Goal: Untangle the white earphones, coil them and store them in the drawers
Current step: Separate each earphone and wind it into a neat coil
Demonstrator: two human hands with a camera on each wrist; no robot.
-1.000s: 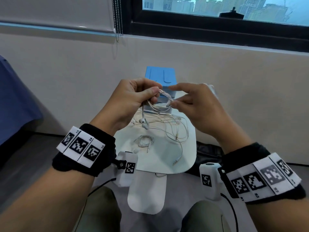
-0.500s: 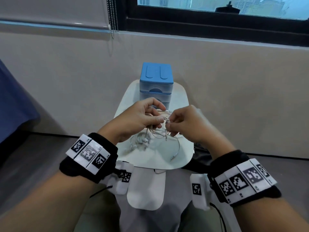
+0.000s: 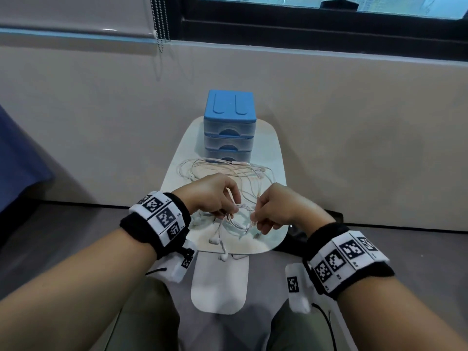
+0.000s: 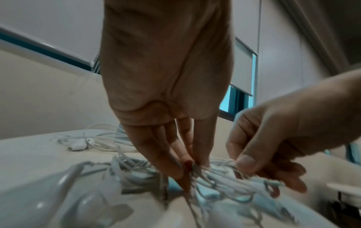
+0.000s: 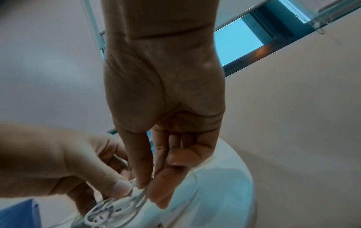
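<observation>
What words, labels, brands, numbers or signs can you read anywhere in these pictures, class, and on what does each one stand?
No word, brand or number can be read.
Left wristband: square black-and-white code tags; tiny print beside them, too small to read.
Right wristband: the same code tags and tiny print, unreadable.
Wrist cameras: one code tag each, no words.
Blue drawers: moulded shapes only, no lettering.
White earphones: no visible marking.

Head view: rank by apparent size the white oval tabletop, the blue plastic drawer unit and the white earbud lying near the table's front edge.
1. White oval tabletop, largest.
2. Blue plastic drawer unit, which stands on the tabletop's far end.
3. White earbud, by far the smallest, though nearest the camera.
</observation>
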